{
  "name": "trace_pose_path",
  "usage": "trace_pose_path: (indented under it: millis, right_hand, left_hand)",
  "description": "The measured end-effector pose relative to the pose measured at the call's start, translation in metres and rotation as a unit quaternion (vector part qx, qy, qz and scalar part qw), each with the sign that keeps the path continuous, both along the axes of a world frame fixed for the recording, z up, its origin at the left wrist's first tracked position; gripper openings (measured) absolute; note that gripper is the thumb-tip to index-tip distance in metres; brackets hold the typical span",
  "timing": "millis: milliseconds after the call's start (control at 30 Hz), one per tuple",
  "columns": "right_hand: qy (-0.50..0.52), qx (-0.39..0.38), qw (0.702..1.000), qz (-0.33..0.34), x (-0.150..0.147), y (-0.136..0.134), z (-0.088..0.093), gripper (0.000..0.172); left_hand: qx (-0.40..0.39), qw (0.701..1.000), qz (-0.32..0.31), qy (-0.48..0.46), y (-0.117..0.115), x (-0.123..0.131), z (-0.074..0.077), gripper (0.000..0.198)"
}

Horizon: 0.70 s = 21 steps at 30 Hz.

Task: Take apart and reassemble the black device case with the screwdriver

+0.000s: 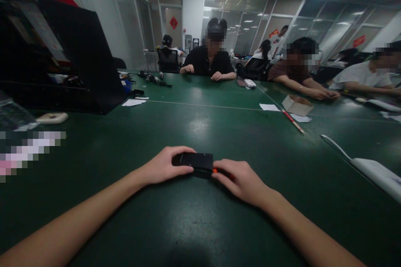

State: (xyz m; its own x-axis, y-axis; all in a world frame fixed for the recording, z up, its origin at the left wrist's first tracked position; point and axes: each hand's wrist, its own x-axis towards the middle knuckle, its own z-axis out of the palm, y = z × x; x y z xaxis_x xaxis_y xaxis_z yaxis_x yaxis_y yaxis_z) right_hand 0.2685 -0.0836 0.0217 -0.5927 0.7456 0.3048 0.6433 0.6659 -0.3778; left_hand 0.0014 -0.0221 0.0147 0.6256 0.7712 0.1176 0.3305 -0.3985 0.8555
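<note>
A small black box (200, 160) rests on the green table in front of me. My left hand (167, 164) is closed around its left end, thumb along the near side and fingers over the far side. At the box's right end, my right hand (239, 177) pinches a small orange-and-black piece (214, 170). Only a bit of orange shows between the fingers, against the end of the box, so its kind is hidden. Whether it is partly inside the box I cannot tell.
The green table (194, 212) spreads around my hands. A black cabinet (103, 62) stands at left, near a cream-coloured object (52, 118). A small open carton (297, 105) and a red stick (293, 121) lie at right, beyond a white power strip (376, 175). Several people sit around.
</note>
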Motion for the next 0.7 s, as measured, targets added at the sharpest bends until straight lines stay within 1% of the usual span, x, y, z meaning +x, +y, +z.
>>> trace_pose_path:
  millis: [33, 100, 167, 300, 400, 600, 700]
  right_hand:
    - [0.020, -0.015, 1.000, -0.002, 0.000, 0.000, -0.001, 0.022]
    - [0.021, -0.019, 1.000, 0.000, 0.003, 0.001, 0.000, 0.022]
    - [-0.011, 0.014, 1.000, -0.001, 0.009, 0.004, 0.003, 0.023]
    - [-0.074, 0.126, 0.989, -0.028, 0.020, 0.008, 0.008, 0.025]
    - [-0.094, 0.185, 0.978, -0.017, 0.019, 0.009, 0.010, 0.025]
    - [-0.135, 0.244, 0.960, -0.002, 0.017, 0.006, 0.013, 0.027]
    - [-0.143, 0.256, 0.956, 0.007, 0.018, 0.007, 0.012, 0.029]
  left_hand:
    - [-0.005, 1.000, 0.000, -0.004, 0.000, 0.000, -0.001, 0.046]
    - [-0.010, 1.000, 0.001, -0.011, 0.001, 0.000, -0.002, 0.045]
    - [-0.010, 1.000, 0.003, -0.017, 0.001, 0.000, -0.002, 0.043]
    - [-0.013, 1.000, -0.008, -0.021, -0.002, 0.003, 0.001, 0.042]
    - [-0.021, 0.999, -0.028, -0.023, -0.006, 0.006, 0.003, 0.042]
    - [-0.026, 0.998, -0.047, -0.016, -0.008, 0.008, 0.004, 0.043]
    - [-0.031, 0.998, -0.055, -0.016, -0.007, 0.008, 0.006, 0.044]
